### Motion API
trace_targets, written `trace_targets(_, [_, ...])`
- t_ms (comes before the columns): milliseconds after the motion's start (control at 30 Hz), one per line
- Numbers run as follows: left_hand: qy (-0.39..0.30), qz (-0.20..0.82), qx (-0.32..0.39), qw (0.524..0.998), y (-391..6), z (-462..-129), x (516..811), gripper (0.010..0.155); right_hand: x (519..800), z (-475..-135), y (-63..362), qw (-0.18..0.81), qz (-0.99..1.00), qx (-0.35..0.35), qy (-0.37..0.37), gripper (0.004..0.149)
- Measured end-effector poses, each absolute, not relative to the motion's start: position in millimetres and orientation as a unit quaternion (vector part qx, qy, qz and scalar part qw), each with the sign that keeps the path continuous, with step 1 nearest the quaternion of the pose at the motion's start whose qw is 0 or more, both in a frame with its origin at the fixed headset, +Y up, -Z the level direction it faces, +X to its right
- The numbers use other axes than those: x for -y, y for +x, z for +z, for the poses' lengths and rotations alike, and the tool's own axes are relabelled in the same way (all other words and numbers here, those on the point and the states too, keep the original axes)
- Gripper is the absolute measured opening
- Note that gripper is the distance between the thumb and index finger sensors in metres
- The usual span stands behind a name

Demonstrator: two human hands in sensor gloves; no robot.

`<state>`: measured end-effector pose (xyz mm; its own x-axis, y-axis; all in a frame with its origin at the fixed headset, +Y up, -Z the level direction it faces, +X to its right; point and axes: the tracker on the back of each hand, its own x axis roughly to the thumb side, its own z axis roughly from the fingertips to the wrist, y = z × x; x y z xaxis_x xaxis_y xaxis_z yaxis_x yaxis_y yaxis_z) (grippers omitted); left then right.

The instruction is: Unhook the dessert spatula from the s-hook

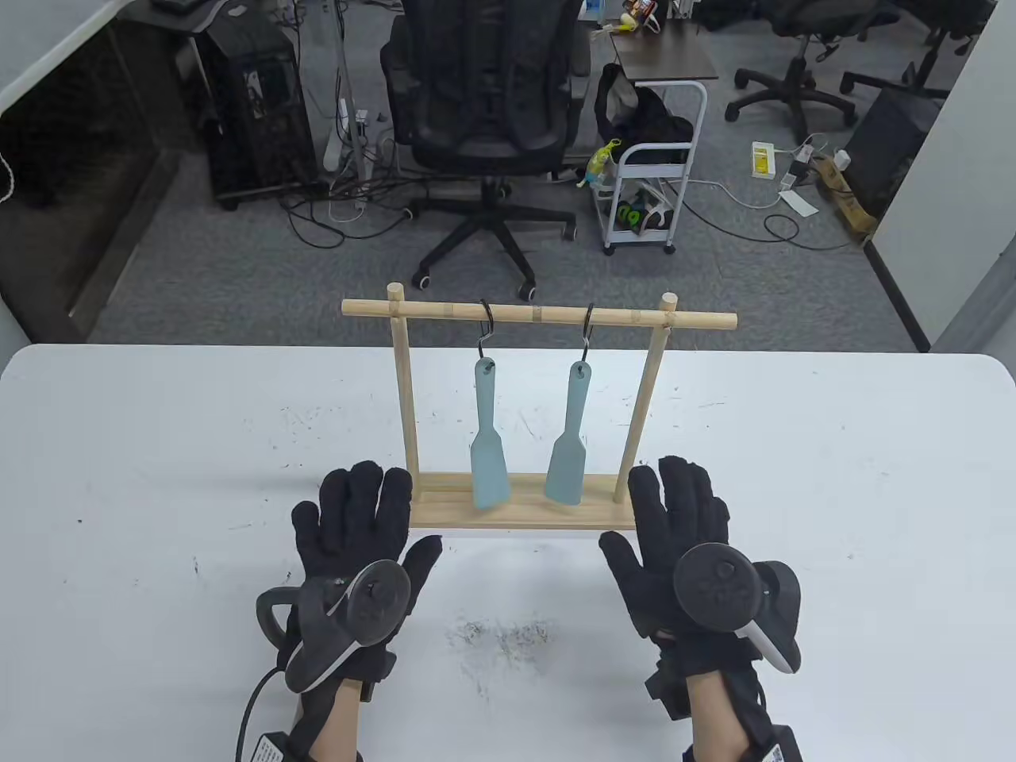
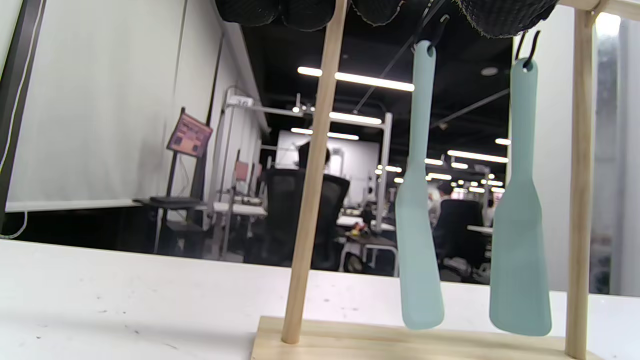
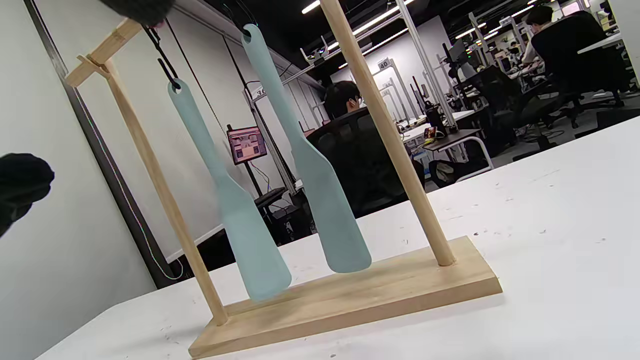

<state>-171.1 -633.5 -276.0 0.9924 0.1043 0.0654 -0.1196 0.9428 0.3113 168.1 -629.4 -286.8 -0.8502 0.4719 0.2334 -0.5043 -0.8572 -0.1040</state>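
Two pale blue dessert spatulas hang from a wooden rack (image 1: 524, 508) standing on the white bench (image 1: 833, 492). The left spatula (image 1: 486, 444) and the right spatula (image 1: 570, 440) each hang by a hole at the handle top from a black S-hook (image 1: 486, 327) over the crossbar (image 1: 540, 314), blades just above the rack's base. They look thin, light and matte, probably silicone, so likely a little flexible and not slippery; a pull could swing them. The narrow handle just below the hole seems the best place to pinch, lifting up and off the hook's lower curl. The left hand (image 1: 357, 548) and right hand (image 1: 690, 548) hover near the base, left and right of it, each grip spread apart and holding nothing.
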Motion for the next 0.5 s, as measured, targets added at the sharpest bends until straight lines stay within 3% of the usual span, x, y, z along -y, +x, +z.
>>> trace_targets(500, [0.17, 0.064, 0.021, 0.983, -173.3, -274.2, 631.5, 0.081, 630.3, -287.4, 167.7, 0.266, 0.955, 0.076, 0.103, 0.075])
